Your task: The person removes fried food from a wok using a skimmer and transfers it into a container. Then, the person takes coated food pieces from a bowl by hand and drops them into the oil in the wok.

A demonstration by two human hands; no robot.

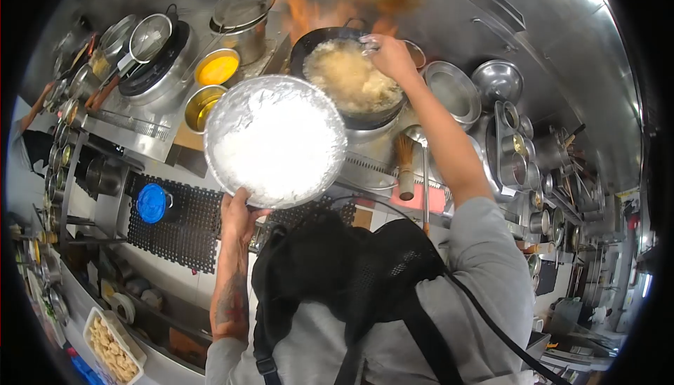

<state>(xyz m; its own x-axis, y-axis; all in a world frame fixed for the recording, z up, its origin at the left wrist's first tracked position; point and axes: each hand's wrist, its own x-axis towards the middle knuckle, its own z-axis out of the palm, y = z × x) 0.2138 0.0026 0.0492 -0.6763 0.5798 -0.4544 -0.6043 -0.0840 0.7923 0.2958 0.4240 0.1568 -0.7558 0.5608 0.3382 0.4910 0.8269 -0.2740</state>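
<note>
Left of centre, the left hand (240,216) grips the bowl (219,120) at its near edge; a slackening grip could tip out powder (277,148). At upper centre, the right hand (386,54), its hold unclear, is over the wok (300,54), where bubbling oil (340,76) could spit and burn it.

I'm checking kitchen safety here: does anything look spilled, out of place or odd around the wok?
The flames stand out: they show behind the wok, above its far rim, rather than only beneath it. The bare right hand is over the bubbling contents, seemingly close to them. I see no clear spill.
</note>
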